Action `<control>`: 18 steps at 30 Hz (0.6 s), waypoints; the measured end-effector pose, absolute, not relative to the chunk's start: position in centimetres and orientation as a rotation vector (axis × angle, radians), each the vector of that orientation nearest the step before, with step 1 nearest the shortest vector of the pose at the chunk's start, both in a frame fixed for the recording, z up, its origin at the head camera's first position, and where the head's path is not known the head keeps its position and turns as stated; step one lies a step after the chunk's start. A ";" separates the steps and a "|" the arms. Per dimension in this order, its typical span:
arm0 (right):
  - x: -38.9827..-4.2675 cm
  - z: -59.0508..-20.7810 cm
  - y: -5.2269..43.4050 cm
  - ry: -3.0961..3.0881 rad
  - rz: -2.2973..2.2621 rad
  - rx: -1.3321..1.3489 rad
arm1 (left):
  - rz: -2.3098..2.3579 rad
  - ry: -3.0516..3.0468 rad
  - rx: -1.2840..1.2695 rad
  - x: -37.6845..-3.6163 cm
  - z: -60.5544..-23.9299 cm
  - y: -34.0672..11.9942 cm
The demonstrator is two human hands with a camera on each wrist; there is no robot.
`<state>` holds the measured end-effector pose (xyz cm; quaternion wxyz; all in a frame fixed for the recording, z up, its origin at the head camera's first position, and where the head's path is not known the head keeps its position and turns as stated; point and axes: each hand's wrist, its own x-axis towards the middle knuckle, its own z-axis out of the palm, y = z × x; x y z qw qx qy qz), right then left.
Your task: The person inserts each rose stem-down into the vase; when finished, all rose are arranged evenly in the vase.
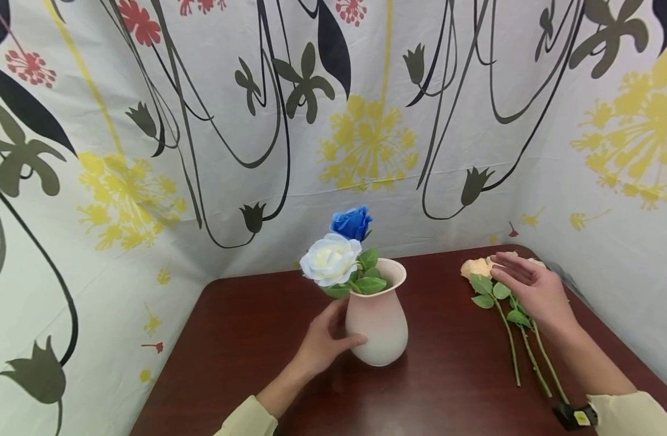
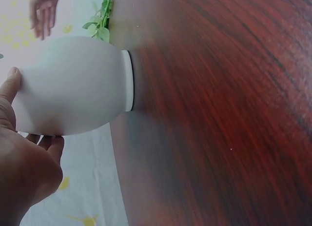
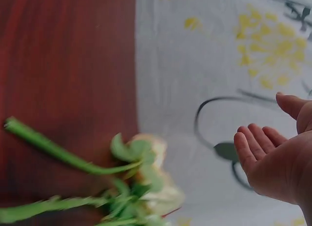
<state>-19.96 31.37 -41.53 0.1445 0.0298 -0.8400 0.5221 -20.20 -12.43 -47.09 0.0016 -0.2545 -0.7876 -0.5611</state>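
Observation:
A white vase (image 1: 378,330) with a pinkish neck stands on the dark red table. My left hand (image 1: 325,342) grips it from the left, thumb on the front and fingers round behind; the left wrist view shows the hand (image 2: 31,157) against its belly. In the vase lean a white rose (image 1: 331,260) and a blue rose (image 1: 351,223), their lower stems hidden inside. My right hand (image 1: 537,290), fingers loosely extended and holding nothing, hovers over several pale roses lying at the right. One peach rose (image 1: 477,267) shows beside the fingertips; the right hand partly covers the other blooms.
The reddish-brown table (image 1: 246,351) has rounded far corners. A white flower-print cloth (image 1: 213,181) hangs close behind it and along both sides. Green stems (image 1: 535,362) of the lying roses point toward the near side, close to the right wrist.

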 end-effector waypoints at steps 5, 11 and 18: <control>-20.2 -44.0 33.0 -2.386 1.644 -0.022 | -1.775 -2.468 -0.800 -20.2 -47.0 -12.4; -20.9 -46.4 33.9 -2.151 2.022 -0.073 | -1.774 -2.461 -0.800 -20.3 -47.0 -12.4; -21.6 -48.1 34.7 -1.993 2.311 -0.120 | -1.765 -2.448 -0.805 -20.2 -47.1 -12.3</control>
